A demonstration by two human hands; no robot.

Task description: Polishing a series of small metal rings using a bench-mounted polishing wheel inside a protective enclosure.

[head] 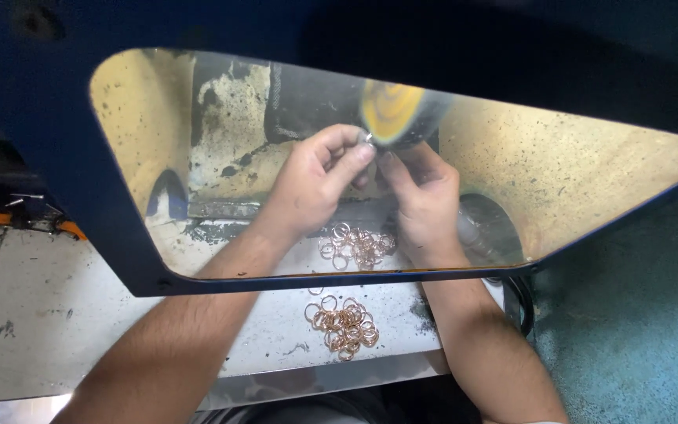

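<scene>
Both hands reach under a blue hood with a clear window. My left hand [319, 177] and my right hand [425, 196] pinch one small shiny ring [369, 140] together and hold it against the edge of a spinning yellow buffing wheel [394, 111], which is blurred. Several copper-coloured rings [357, 245] lie in a loose heap on the bench just below my hands. A second heap of such rings [343, 324] lies nearer to me, between my forearms.
The blue hood frame [292, 281] crosses over my forearms. The inside walls are stained yellow and black. A clear round container [490, 229] sits right of my right hand. Orange-handled tools [9, 221] lie at far left. A black cable [523, 302] hangs at the bench's right edge.
</scene>
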